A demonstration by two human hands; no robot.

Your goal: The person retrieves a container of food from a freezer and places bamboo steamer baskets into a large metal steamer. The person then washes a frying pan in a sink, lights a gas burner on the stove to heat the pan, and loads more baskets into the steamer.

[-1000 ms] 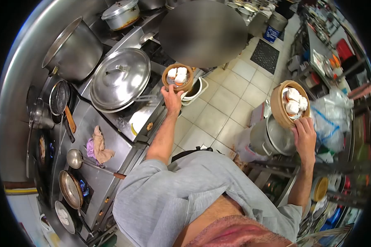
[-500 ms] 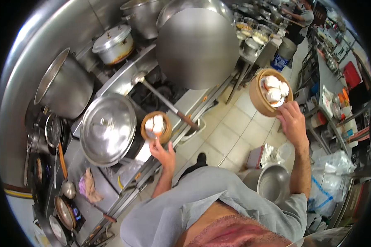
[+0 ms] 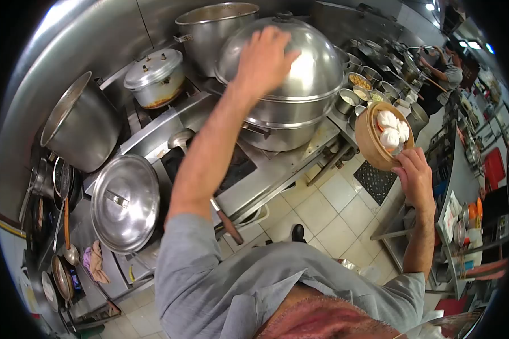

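Note:
A round bamboo steamer basket (image 3: 369, 138) with several white buns (image 3: 391, 131) is tilted in my right hand (image 3: 415, 176), its fingers closed on the near rim. My left hand (image 3: 267, 59) holds nothing, its fingers apart, over the big domed lid (image 3: 316, 62) of a metal steamer pot (image 3: 283, 130). The lid's knob (image 3: 281, 17) lies just beyond the fingertips. Whether the left hand touches the lid I cannot tell. The smaller basket is not visible.
To the left are a flat round lid (image 3: 126, 204), a white pot (image 3: 155, 79), a tall pot (image 3: 85, 124) and a ladle (image 3: 181, 140). Bowls of ingredients (image 3: 360, 81) stand beyond the steamer. Another person (image 3: 451, 73) is at the far right.
My left hand has let go of the smaller basket and moved up and forward over the domed lid. The view has shifted towards the steamer. My right hand still holds its basket.

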